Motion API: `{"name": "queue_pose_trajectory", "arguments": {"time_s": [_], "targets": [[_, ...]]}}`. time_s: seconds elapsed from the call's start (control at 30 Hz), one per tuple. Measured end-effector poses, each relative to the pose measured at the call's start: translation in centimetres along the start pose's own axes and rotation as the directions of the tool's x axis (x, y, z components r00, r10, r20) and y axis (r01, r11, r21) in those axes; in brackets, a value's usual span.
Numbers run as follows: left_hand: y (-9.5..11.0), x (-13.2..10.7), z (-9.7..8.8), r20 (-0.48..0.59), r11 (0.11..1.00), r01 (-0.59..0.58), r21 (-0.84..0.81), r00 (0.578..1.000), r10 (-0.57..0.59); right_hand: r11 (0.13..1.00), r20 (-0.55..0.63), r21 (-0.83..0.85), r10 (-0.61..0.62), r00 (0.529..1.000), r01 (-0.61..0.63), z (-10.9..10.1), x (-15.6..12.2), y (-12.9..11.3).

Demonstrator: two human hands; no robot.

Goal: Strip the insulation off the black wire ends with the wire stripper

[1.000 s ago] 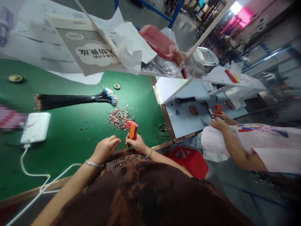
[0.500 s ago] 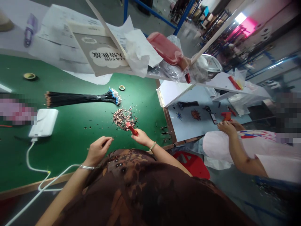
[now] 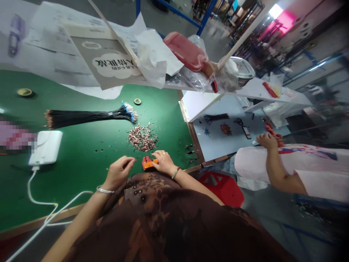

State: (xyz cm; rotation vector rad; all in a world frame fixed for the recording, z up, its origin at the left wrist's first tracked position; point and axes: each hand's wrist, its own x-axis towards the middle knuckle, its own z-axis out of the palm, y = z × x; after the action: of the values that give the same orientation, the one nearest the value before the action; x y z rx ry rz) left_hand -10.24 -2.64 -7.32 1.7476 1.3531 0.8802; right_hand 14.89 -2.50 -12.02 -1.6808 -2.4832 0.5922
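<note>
My left hand [image 3: 120, 170] is closed in a pinch, with a tiny thin piece [image 3: 138, 157] poking out from the fingertips; its kind is too small to make out. My right hand [image 3: 163, 162] is wrapped round an orange-and-red crimping tool [image 3: 148, 163], whose head points left towards that piece, with a small gap between. Just beyond both hands lies a pile of small copper-coloured terminals [image 3: 142, 137]. Farther back on the green tabletop [image 3: 79, 156] rests a bundle of black wires [image 3: 84, 118], copper at the left end, blue and white at the right.
A white power bank [image 3: 45, 147] with a white cable stands at left. Tape rolls [image 3: 137, 101] lie behind the wires. Above runs a shelf with papers and a red-handled item [image 3: 188, 51]. A co-worker's hand [image 3: 267, 141] is over the blue-grey table [image 3: 215, 145] at right.
My right hand has drawn the crimping tool back from the pile's near edge and turned it level, its head facing left. My left hand has shifted slightly right. The view has moved a little.
</note>
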Motion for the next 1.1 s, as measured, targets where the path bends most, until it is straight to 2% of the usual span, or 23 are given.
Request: {"name": "queue_pose_trajectory", "arguments": {"time_s": [0.1, 0.2, 0.3, 0.37, 0.47, 0.57, 0.7, 0.77, 0.8, 0.83, 0.87, 0.9, 0.93, 0.97, 1.03, 1.1], "targets": [[0.4, 0.1, -0.2, -0.01, 0.999, 0.025, -0.035, 1.0, -0.026, 0.993, 0.088, -0.105, 0.069, 0.994, -0.06, 0.0, -1.1, 1.0], [0.8, 0.0, -0.7, -0.027, 0.982, 0.126, -0.138, 0.991, -0.131, 0.982, 0.151, -0.172, 0.11, 0.982, -0.083, 0.2, -2.4, 2.3], [1.3, -0.2, -1.0, 0.004, 0.905, 0.279, -0.321, 0.956, -0.293, 0.978, 0.184, -0.195, 0.106, 0.977, -0.07, 0.4, -2.7, 2.6], [1.6, -0.2, -1.0, 0.034, 0.824, 0.331, -0.461, 0.934, -0.356, 0.977, 0.223, -0.2, 0.121, 0.967, -0.076, 0.4, -2.3, 2.2], [2.0, -0.1, -1.1, 0.06, 0.706, 0.317, -0.634, 0.93, -0.364, 0.98, 0.265, -0.15, 0.166, 0.95, -0.13, 0.2, -1.5, 1.5], [2.0, -0.2, -1.2, 0.08, 0.629, 0.31, -0.713, 0.927, -0.365, 0.979, 0.265, -0.082, 0.204, 0.943, -0.189, 0.1, -1.1, 1.1], [1.6, -0.4, -1.4, 0.072, 0.6, 0.309, -0.738, 0.92, -0.386, 0.974, 0.31, 0.046, 0.198, 0.93, -0.222, -0.1, -1.1, 1.0], [1.4, -0.5, -1.6, 0.079, 0.602, 0.329, -0.727, 0.912, -0.403, 0.95, 0.35, 0.21, 0.147, 0.925, -0.23, -0.6, -1.2, 0.7], [1.5, -0.5, -1.8, 0.083, 0.616, 0.345, -0.708, 0.907, -0.412, 0.898, 0.364, 0.366, 0.104, 0.926, -0.244, -1.0, -1.3, 0.4], [1.6, -0.5, -2.0, 0.083, 0.644, 0.361, -0.674, 0.904, -0.42, 0.791, 0.367, 0.554, 0.046, 0.929, -0.258, -1.5, -1.3, 0.0], [1.8, -0.4, -2.2, 0.075, 0.688, 0.373, -0.623, 0.904, -0.422, 0.624, 0.358, 0.734, -0.02, 0.934, -0.268, -2.2, -1.3, -0.4], [2.1, -0.3, -2.5, 0.057, 0.741, 0.372, -0.558, 0.909, -0.414, 0.416, 0.336, 0.868, -0.089, 0.938, -0.271, -3.0, -1.3, -0.9], [2.4, -0.2, -2.7, 0.036, 0.796, 0.36, -0.487, 0.919, -0.393, 0.234, 0.31, 0.934, -0.156, 0.938, -0.27, -3.8, -1.3, -1.4], [2.8, -0.1, -2.9, 0.014, 0.844, 0.336, -0.418, 0.932, -0.363, 0.115, 0.295, 0.954, -0.211, 0.932, -0.275, -4.6, -1.2, -2.0], [3.4, 0.3, -3.2, -0.008, 0.908, 0.275, -0.317, 0.956, -0.293, -0.019, 0.266, 0.959, -0.276, 0.923, -0.282, -6.1, -1.0, -3.0], [3.8, 0.7, -3.2, -0.008, 0.936, 0.226, -0.271, 0.971, -0.237, -0.096, 0.253, 0.952, -0.296, 0.921, -0.292, -6.9, -0.8, -3.8]]}}
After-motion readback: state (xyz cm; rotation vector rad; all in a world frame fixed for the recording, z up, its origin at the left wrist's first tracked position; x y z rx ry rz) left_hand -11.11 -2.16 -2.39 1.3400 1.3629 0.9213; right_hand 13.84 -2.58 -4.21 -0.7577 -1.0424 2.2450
